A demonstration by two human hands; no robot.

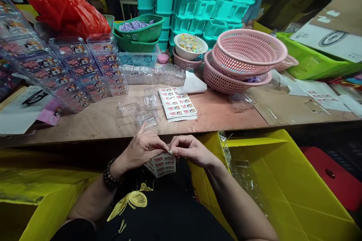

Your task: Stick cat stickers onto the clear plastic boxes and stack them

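My left hand (144, 147) pinches the upper edge of a sticker sheet (162, 166) just below the table edge, its index finger stretched toward the clear plastic cases. At the sheet's corner, my right hand (190, 148) closes thumb and fingers on a small white bit that I cannot make out clearly. The sheet hangs tilted, with rows of pink and orange printed labels. Beyond my hands lies a stack of similar sticker sheets (178, 105). Left of it are several loose clear plastic cases (145, 111); a white backing paper (192, 83) rests at the stack's far end.
Stacks of labelled cases (76, 71) stand at the left beside a red bag (62, 7). Pink baskets (249, 52), a white bowl (189, 43) and green baskets (138, 32) line the back. A yellow bin (277, 173) sits below the table on my right.
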